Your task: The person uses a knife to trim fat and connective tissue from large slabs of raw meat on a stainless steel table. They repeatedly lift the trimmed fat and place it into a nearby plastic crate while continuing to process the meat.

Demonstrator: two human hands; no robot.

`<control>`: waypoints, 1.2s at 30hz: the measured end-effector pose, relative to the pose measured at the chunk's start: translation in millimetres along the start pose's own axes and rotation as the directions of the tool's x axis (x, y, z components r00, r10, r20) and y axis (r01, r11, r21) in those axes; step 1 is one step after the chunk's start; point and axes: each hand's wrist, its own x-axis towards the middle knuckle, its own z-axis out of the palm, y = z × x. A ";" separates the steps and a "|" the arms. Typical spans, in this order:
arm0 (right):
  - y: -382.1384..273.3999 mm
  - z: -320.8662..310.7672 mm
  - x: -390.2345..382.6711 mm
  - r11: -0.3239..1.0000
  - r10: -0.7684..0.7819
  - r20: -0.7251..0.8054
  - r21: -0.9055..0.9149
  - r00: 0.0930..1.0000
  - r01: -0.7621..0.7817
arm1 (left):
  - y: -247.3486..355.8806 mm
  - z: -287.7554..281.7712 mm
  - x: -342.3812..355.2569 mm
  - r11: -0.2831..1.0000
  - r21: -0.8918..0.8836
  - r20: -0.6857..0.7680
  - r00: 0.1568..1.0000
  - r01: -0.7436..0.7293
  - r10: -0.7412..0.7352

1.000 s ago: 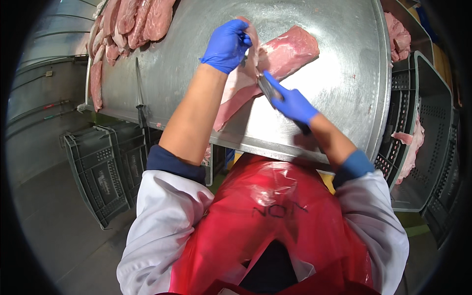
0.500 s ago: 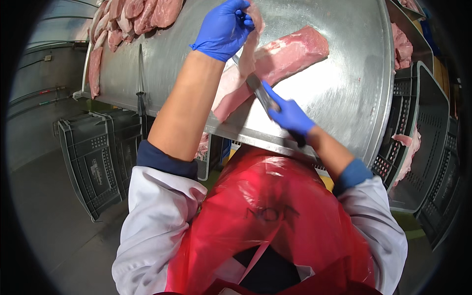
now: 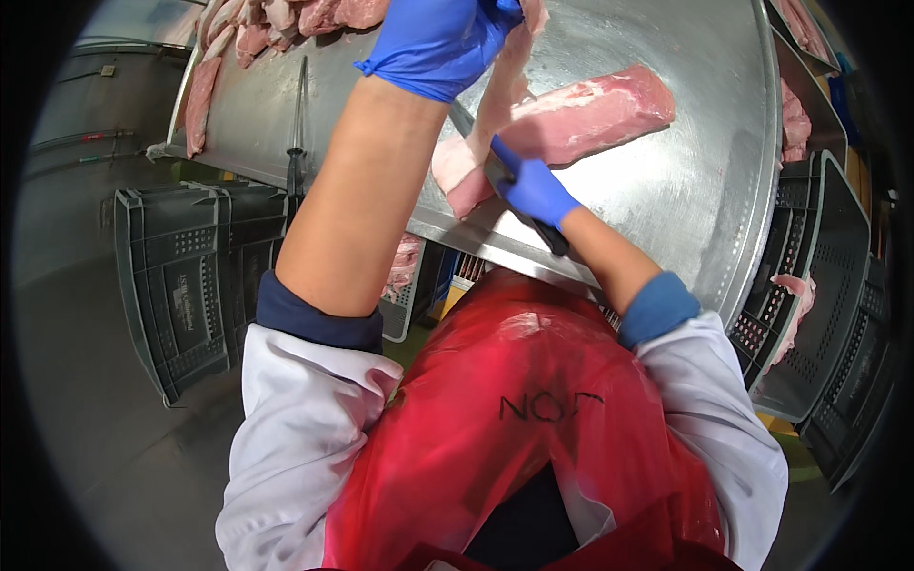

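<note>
A pork loin (image 3: 600,116) lies slantwise on the metal table, its near left end close to the table's edge. My left hand (image 3: 443,48), in a blue glove, grips a pale strip of fat and trim (image 3: 505,86) and holds it raised above the loin. The strip's lower end still joins the meat. My right hand (image 3: 539,192), also gloved in blue, is closed round the dark handle of a knife (image 3: 554,238), index finger stretched along it. Its blade runs under the strip at the loin's near left part and is partly hidden by the strip.
Several meat pieces (image 3: 343,13) are heaped at the table's (image 3: 705,190) far left. A thin metal rod with a dark handle (image 3: 299,124) lies by the left edge. Dark crates (image 3: 181,285) stand at left; another crate (image 3: 828,276) with trimmings is at right.
My left hand has pulled the strip up and farther away, so more of it hangs free. The knife and my right hand have moved slightly left along the loin. The whole view has shifted a little.
</note>
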 end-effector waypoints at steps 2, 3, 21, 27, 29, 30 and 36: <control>-6.5 7.9 -41.4 0.986 0.142 0.144 -0.107 0.979 -0.127 | 21.8 -3.8 -13.8 0.997 -0.058 0.050 0.997 -0.052 0.055; 22.6 27.3 -62.8 0.983 -0.162 -0.020 -0.091 0.987 0.160 | 35.5 0.5 -22.6 0.996 -0.028 0.023 0.996 -0.086 0.087; -63.3 46.0 4.5 0.894 -0.151 0.136 0.442 0.979 0.076 | 84.7 158.4 -41.7 0.991 0.117 0.605 0.796 -0.063 -0.020; -37.9 13.0 -37.7 0.873 -0.120 0.086 0.483 0.989 0.064 | -41.8 298.4 -13.9 0.849 0.301 0.921 0.363 -0.433 -0.142; -52.0 13.1 -37.2 0.884 -0.122 0.094 0.463 0.988 0.065 | -47.2 335.9 -41.2 0.684 0.347 0.933 0.309 -0.642 -0.184; -43.3 -4.3 -39.7 0.887 -0.059 0.023 0.460 0.998 0.042 | -51.5 351.3 -47.5 0.640 0.309 0.951 0.241 -0.704 -0.194; 57.0 -120.0 -38.2 0.872 0.271 -0.370 0.485 0.889 -0.064 | -91.9 232.0 51.3 0.352 0.312 0.950 0.299 -0.882 -0.092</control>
